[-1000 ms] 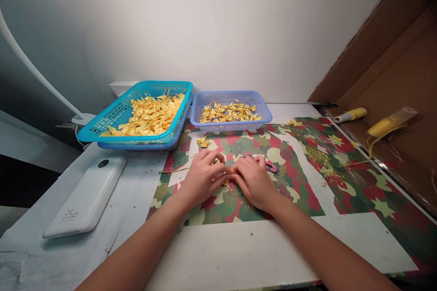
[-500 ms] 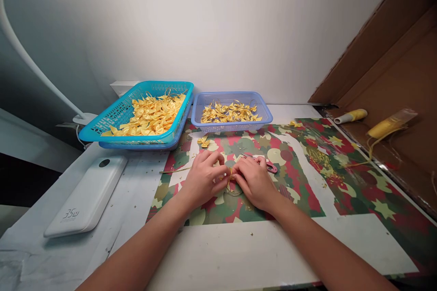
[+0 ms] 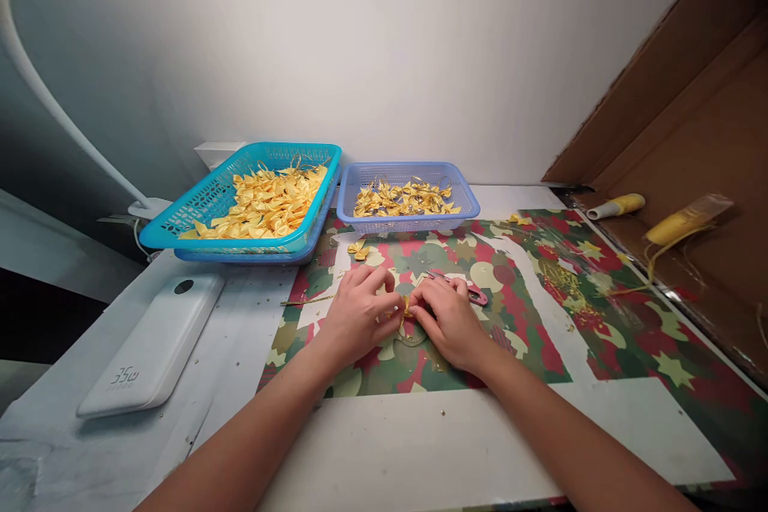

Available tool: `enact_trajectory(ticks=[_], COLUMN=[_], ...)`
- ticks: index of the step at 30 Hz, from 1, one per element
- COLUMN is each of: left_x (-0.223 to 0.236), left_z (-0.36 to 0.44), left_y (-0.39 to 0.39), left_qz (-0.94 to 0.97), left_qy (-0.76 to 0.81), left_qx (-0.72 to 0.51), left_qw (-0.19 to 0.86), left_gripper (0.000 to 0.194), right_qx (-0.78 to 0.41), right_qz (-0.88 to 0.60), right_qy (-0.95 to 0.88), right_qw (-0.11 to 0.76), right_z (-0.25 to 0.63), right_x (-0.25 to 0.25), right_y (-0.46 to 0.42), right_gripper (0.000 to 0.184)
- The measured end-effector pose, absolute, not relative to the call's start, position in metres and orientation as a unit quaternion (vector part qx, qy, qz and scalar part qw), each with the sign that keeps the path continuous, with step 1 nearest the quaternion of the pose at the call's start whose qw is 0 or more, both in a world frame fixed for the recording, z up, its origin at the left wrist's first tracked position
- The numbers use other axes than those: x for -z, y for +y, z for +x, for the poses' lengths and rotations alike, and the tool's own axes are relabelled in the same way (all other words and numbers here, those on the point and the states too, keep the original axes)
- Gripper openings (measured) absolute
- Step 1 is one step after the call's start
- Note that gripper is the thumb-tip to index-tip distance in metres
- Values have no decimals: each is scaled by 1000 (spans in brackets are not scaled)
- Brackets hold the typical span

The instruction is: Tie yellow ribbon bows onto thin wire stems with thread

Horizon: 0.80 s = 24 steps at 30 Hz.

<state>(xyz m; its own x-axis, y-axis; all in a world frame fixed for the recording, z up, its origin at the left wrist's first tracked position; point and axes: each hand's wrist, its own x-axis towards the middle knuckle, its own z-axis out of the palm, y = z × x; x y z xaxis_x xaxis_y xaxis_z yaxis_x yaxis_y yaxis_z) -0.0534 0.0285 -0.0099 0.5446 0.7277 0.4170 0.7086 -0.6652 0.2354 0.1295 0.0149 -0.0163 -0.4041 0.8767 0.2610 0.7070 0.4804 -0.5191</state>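
Over the patterned paper [image 3: 384, 376], my left hand [image 3: 366, 306] and my right hand [image 3: 447, 312] meet with their fingertips pinched on a small yellow ribbon bow [image 3: 407, 309]. Much of the bow is hidden by the fingers. A thin loop of cord [image 3: 410, 342] hangs below it onto the paper. Under and behind my right hand lies a pair of pink-handled thread snips [image 3: 478, 298], partly covered. One loose gold bow [image 3: 358, 250] lies beyond my left hand, and a length of gold cord [image 3: 306, 301] stretches out to its left.
A turquoise basket [image 3: 240, 244] heaped with yellow bows stands back left, beside a lilac basket [image 3: 408, 224] of gold bows. A white power bank [image 3: 153, 344] lies left, under a lamp [image 3: 72, 128]. Yellow thread spools [image 3: 678, 224] and thread scraps [image 3: 567, 288] lie right, by cardboard [image 3: 690, 120].
The fingertips have shifted very slightly, and a little more of the yellow bow shows between them. Both hands keep their place; nothing else has visibly moved.
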Motion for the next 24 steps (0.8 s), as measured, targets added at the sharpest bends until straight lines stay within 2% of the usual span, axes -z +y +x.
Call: enact_trajectory(ticks=[14, 24], left_x=[9, 5], left_z=[-56, -57], left_y=[29, 27], left_qz=[892, 894], left_qy=[395, 392], left_qx=[-217, -215], left_qw=[-27, -33], left_gripper=[15, 14], right_qx=[-221, -208], right_qz=[-490, -495], right_qy=[-797, -798], right_qw=[275, 275], right_z=[131, 135], right_x=[18, 17], right_y=[16, 16], right_gripper=[17, 16])
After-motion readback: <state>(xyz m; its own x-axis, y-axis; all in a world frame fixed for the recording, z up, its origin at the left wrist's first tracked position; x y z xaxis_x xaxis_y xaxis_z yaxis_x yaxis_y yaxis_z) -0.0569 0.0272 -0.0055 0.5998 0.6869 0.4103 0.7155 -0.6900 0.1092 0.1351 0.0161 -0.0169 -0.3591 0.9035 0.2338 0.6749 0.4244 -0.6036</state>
